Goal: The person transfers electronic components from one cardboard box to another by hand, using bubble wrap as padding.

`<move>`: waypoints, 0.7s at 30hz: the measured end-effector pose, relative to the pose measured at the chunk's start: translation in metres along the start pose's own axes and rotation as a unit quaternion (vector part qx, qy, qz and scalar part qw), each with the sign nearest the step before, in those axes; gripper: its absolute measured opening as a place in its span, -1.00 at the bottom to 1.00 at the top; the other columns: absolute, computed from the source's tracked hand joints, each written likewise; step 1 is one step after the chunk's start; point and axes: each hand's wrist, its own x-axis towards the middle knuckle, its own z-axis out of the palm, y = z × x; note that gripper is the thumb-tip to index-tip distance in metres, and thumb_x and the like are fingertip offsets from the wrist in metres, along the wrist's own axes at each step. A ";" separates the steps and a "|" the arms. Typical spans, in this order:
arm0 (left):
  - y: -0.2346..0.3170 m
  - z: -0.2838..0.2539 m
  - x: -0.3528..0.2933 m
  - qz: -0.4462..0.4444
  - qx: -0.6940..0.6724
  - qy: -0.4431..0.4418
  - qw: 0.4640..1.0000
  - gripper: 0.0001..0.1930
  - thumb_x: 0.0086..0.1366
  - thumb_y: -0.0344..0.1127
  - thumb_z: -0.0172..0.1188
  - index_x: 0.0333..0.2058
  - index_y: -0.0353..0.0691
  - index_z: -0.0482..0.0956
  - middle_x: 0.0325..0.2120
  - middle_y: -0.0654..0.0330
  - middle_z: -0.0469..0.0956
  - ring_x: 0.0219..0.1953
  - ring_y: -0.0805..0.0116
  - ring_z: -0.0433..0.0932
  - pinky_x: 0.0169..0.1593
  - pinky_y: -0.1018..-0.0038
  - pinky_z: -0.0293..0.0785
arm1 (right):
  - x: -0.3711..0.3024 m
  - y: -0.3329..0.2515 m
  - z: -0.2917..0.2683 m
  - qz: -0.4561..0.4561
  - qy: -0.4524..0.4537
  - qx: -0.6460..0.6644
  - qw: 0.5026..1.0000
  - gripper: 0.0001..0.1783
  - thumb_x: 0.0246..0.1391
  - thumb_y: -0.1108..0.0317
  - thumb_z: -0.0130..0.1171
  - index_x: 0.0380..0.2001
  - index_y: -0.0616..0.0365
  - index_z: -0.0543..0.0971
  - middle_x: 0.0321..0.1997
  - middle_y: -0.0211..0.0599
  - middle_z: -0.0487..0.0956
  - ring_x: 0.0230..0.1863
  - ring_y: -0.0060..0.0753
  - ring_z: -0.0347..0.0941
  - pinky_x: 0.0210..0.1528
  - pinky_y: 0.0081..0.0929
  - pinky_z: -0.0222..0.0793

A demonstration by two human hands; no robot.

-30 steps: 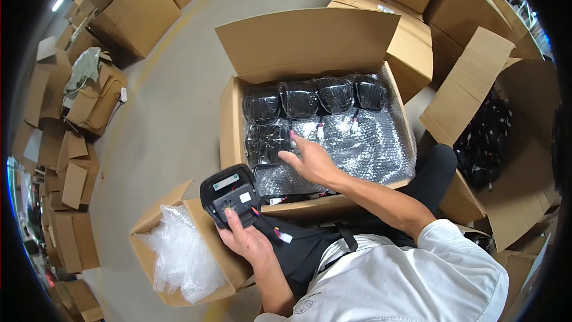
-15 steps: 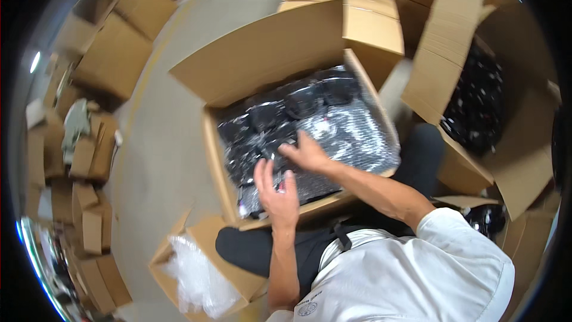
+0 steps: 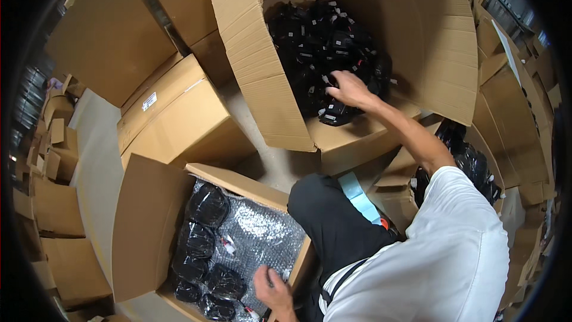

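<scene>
Two open cardboard boxes flank me. My right hand [image 3: 348, 90] reaches into the far box [image 3: 280, 92], fingers spread loosely over a heap of black bagged items [image 3: 325, 36]; I cannot tell whether they grip one. My left hand [image 3: 271, 289] rests with curled fingers on the bubble wrap [image 3: 256, 238] in the near box [image 3: 149, 220], beside a row of black wrapped pieces [image 3: 199, 244].

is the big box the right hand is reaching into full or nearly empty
Fairly full. The open cardboard box holds a deep heap of small black wrapped items, and the right hand rests on top of the heap.
</scene>
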 end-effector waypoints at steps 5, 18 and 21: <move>0.016 0.032 0.005 0.064 0.032 -0.053 0.996 -0.85 0.29 -0.48 0.24 -0.19 -0.39 0.64 -0.23 -0.07 0.66 -0.19 -0.13 0.64 -0.04 0.11 0.55 | 0.027 0.074 0.058 -0.028 0.037 -0.261 0.964 -0.30 -0.01 0.01 0.41 0.10 0.28 0.57 0.32 0.28 0.41 0.33 0.30 0.32 0.38 0.17 0.21; 0.020 0.037 0.007 0.039 0.038 -0.016 0.998 -0.95 0.29 -0.53 0.23 -0.28 -0.36 0.63 -0.32 -0.01 0.66 -0.26 -0.06 0.63 -0.12 0.16 0.53 | 0.053 0.086 0.149 0.028 -0.015 -0.367 0.930 -0.62 0.08 0.24 0.16 -0.12 0.18 0.77 0.35 0.11 0.45 0.48 0.17 0.17 0.51 0.31 -0.10; 0.018 0.035 0.004 0.037 0.036 -0.009 0.999 -0.94 0.28 -0.53 0.23 -0.28 -0.36 0.63 -0.32 -0.02 0.66 -0.26 -0.08 0.63 -0.13 0.15 0.54 | 0.042 0.093 0.133 0.000 0.000 -0.313 0.950 -0.66 0.09 0.28 0.13 -0.17 0.17 0.77 0.24 0.13 0.53 0.43 0.19 0.25 0.51 0.28 -0.07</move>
